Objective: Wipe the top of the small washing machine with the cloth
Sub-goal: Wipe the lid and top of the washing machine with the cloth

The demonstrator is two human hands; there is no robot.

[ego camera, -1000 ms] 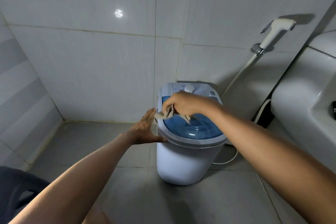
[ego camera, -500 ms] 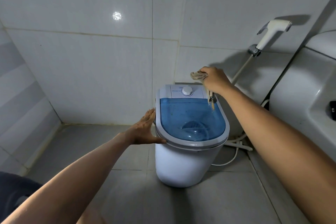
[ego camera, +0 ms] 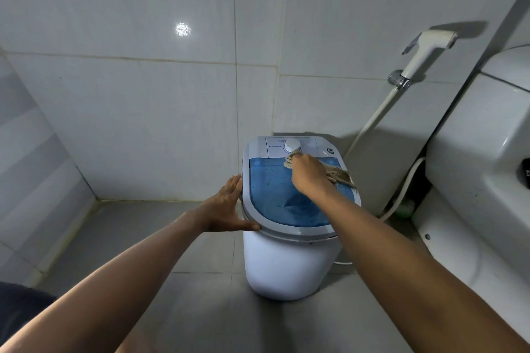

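The small white washing machine (ego camera: 289,264) stands on the grey tiled floor against the wall. Its top has a see-through blue lid (ego camera: 272,195) and a control panel with a white dial (ego camera: 293,145) at the back. My right hand (ego camera: 311,175) is closed around a beige cloth (ego camera: 339,175) and presses it on the back right part of the blue lid, just in front of the dial. My left hand (ego camera: 226,209) lies flat against the machine's left rim, fingers spread, thumb under the front edge.
A white toilet (ego camera: 481,169) fills the right side. A bidet sprayer (ego camera: 424,51) hangs on the wall above the machine's right, its hose (ego camera: 372,120) running down behind it. Tiled walls close in at the back and left. A dark object (ego camera: 17,312) sits bottom left.
My right hand with the cloth went from the lid's left side up above the back right corner, then came down onto the lid in front of the dial. The left hand stayed put.
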